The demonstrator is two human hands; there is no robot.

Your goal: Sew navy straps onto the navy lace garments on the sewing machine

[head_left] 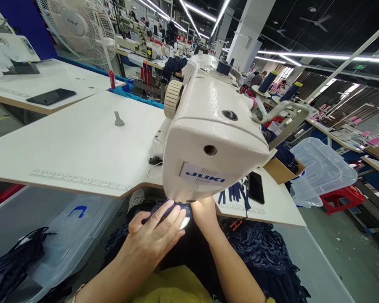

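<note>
A cream JUKI sewing machine [211, 147] fills the middle of the view, its head hiding the needle area. My left hand [158, 231] lies with fingers stretched out over a piece of navy fabric [188, 208] at the machine's sewing end. A white curved edge [185, 223] shows beside those fingertips. On the other side of the cloth is my right hand [204, 212], close under the machine head. Its fingers are mostly hidden, so I cannot make out their grip.
Navy strips [235, 192] and a black phone [256, 187] lie on the right of the white table [91, 139]. A navy garment heap [265, 261] sits below. Clear plastic bins [72, 227] stand at left, a cardboard box [282, 170] and red stool [342, 198] at right.
</note>
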